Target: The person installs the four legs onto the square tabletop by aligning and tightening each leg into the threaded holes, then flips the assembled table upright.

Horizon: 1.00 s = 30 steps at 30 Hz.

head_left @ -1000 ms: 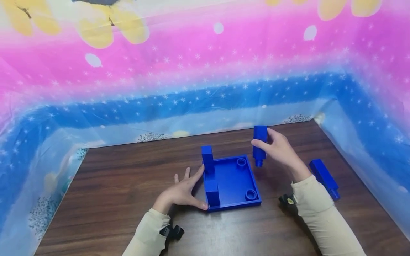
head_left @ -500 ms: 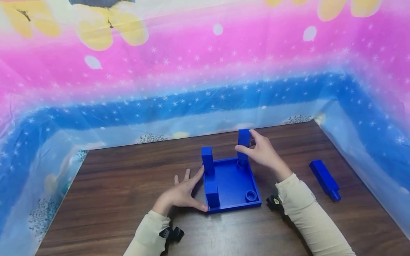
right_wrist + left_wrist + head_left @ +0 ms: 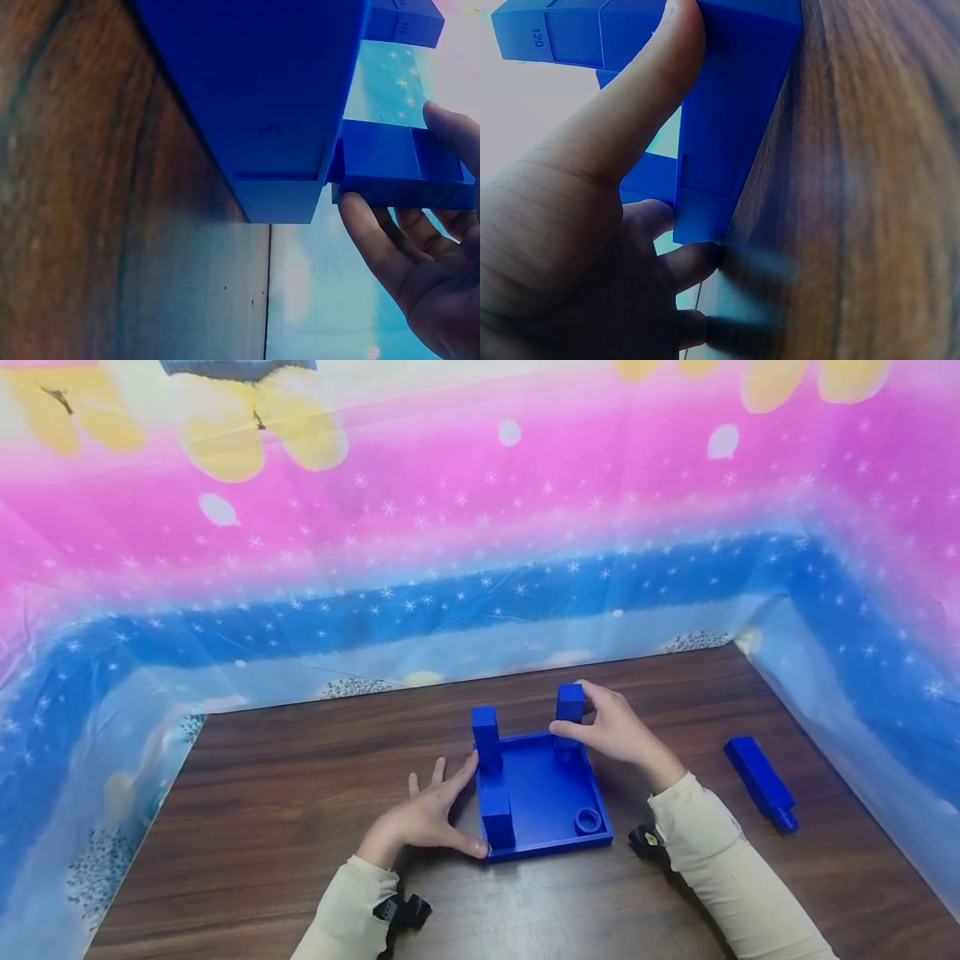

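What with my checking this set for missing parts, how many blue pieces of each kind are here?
Blue square plastic-looking tray: 1
Blue rectangular plastic-looking posts: 4 (2 standing in the tray, 1 in the person's right hand, 1 lying on the brown wooden table)
Total: 5

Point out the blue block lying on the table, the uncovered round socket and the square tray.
Blue block [image 3: 761,782]: head view, middle of its body.
Round socket [image 3: 588,821]: head view, inside its ring.
Square tray [image 3: 542,793]: head view, bare floor.
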Each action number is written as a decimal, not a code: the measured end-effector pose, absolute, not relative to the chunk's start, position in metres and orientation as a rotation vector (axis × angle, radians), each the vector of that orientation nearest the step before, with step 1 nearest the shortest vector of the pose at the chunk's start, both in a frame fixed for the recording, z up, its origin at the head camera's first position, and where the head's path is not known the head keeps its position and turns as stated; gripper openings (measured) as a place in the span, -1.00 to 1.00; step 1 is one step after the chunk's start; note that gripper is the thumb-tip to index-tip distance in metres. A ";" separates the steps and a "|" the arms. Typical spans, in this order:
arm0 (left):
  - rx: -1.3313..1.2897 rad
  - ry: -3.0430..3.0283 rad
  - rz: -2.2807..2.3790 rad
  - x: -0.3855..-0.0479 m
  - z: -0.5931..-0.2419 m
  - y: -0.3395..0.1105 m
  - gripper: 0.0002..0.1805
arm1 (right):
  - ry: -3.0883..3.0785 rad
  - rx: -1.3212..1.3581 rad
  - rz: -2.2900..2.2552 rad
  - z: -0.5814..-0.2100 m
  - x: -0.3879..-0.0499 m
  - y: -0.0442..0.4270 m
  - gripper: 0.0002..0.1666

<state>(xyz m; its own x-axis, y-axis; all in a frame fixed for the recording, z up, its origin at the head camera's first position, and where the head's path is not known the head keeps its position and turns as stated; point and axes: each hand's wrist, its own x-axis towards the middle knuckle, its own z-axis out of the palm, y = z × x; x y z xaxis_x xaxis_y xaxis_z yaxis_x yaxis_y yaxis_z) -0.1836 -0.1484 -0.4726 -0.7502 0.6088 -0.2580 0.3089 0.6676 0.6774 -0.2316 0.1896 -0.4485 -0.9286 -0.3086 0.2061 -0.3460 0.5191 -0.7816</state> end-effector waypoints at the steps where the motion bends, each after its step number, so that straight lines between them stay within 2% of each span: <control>1: 0.708 2.415 0.852 -0.184 -0.472 -0.148 0.53 | -2.700 0.589 1.396 -0.449 -0.232 0.190 -0.55; 9: 0.708 2.426 0.831 -0.186 -0.476 -0.148 0.52 | -2.711 0.667 1.393 -0.450 -0.232 0.196 -0.55; 18: 0.734 2.449 0.857 -0.188 -0.486 -0.151 0.63 | -2.715 0.840 1.555 -0.442 -0.231 0.207 -0.29; 30: 0.744 2.425 0.892 -0.184 -0.479 -0.151 0.57 | -2.721 0.870 1.561 -0.443 -0.231 0.209 -0.31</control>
<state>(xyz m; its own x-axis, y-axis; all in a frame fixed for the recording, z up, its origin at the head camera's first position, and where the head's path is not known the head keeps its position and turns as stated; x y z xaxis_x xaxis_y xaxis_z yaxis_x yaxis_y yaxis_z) -0.1841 -0.1508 -0.4787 -0.7537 0.6190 -0.2209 0.3285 0.6458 0.6893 -0.2310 0.2094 -0.4434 -0.8511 -0.5000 0.1601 -0.3906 0.3994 -0.8294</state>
